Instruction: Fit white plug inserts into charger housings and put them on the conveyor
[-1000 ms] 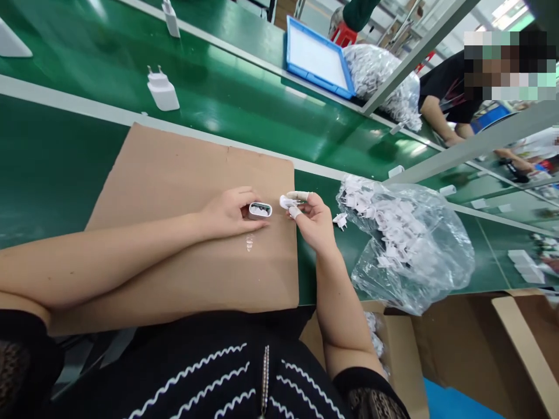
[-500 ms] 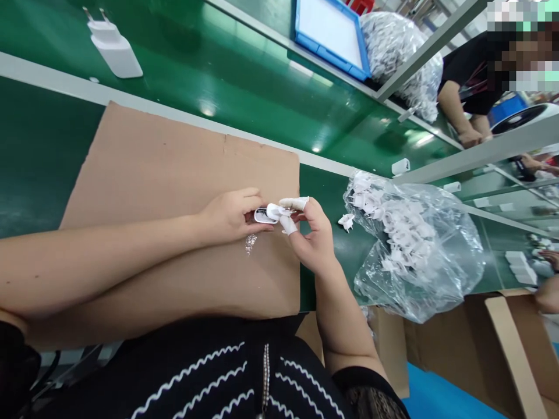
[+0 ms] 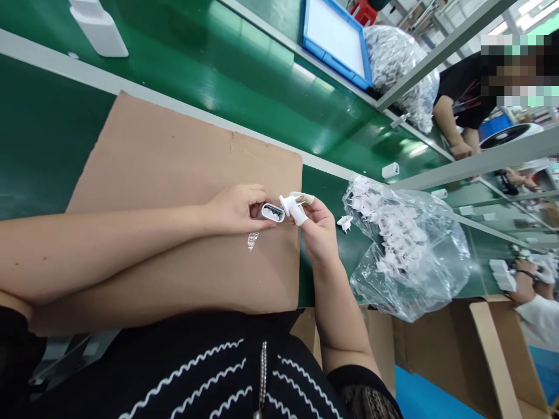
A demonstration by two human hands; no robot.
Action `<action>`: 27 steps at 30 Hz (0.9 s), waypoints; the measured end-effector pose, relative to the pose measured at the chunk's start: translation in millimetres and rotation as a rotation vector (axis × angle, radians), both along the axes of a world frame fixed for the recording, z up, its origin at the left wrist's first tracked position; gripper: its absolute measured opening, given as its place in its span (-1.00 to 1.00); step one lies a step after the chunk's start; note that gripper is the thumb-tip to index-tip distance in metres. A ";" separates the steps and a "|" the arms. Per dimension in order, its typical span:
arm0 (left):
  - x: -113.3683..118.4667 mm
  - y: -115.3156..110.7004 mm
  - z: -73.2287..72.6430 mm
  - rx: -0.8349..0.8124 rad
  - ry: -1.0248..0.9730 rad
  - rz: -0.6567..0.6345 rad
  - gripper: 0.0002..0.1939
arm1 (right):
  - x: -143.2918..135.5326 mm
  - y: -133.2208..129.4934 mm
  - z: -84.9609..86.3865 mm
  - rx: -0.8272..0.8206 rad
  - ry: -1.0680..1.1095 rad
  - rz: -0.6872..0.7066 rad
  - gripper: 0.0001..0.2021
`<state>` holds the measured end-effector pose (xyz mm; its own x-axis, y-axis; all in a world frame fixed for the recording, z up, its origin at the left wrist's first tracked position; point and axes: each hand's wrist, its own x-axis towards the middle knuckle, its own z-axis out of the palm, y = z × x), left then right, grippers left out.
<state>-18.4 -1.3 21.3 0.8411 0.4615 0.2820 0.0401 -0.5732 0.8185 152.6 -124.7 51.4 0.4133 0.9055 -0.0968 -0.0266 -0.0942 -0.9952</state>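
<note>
My left hand (image 3: 238, 209) is closed round a white charger housing (image 3: 273, 213), its open end facing right and dark parts showing inside. Between the thumb and fingers of my right hand (image 3: 321, 224) is a white plug cap (image 3: 288, 205) with metal pins, held just right of the housing and apart from it. White finger cots cover some of my right fingertips. Both hands are above a brown cardboard sheet (image 3: 192, 157). A scrap of clear film (image 3: 253, 240) lies below my left hand. One loose plug cap (image 3: 345, 223) rests right of my right hand.
A clear plastic bag (image 3: 437, 244) of white plug caps lies to the right. On the green conveyor (image 3: 244, 75) stand a charger (image 3: 100, 29) and another housing (image 3: 390, 170). A blue tray (image 3: 369, 75) sits beyond. An open carton (image 3: 437, 337) is lower right. Co-workers are at the right.
The plug cap has moved right, away from the housing's mouth, and tilted. The housing's open end now faces me more. The whole view has shifted slightly.
</note>
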 end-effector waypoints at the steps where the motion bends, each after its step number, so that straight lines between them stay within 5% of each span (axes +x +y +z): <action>1: 0.1 0.4 -0.3 0.001 0.002 0.003 -0.71 | 0.1 -1.2 2.4 0.011 0.008 0.006 -0.67; 6: 0.7 0.8 0.5 0.006 0.003 0.007 -0.73 | 2.6 -2.6 7.9 0.106 0.013 0.031 -0.71; 10: 0.3 -0.6 2.7 0.000 0.002 -0.011 -0.75 | 1.3 0.9 3.9 0.202 -0.246 -0.040 -0.76; 14: -0.4 -1.3 4.1 0.023 0.009 -0.011 -0.76 | -3.3 -3.6 5.8 0.290 -0.461 -0.084 -0.60; 18: 0.0 -0.5 2.6 0.028 0.002 -0.022 -0.74 | -6.3 -13.2 13.0 0.276 -0.722 0.051 -0.77; 22: 0.8 0.0 1.5 0.004 -0.009 -0.030 -0.73 | -8.0 -13.0 11.2 0.293 -1.011 0.206 -0.73; 27: 1.4 0.4 2.6 0.008 -0.016 -0.030 -0.73 | -12.3 -7.4 1.5 0.366 -1.137 0.141 -0.71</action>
<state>-16.9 -0.9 23.9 0.8496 0.4341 0.2995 0.0096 -0.5805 0.8142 140.3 -132.1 53.0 -0.0096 0.8472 0.5312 0.8717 0.2674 -0.4106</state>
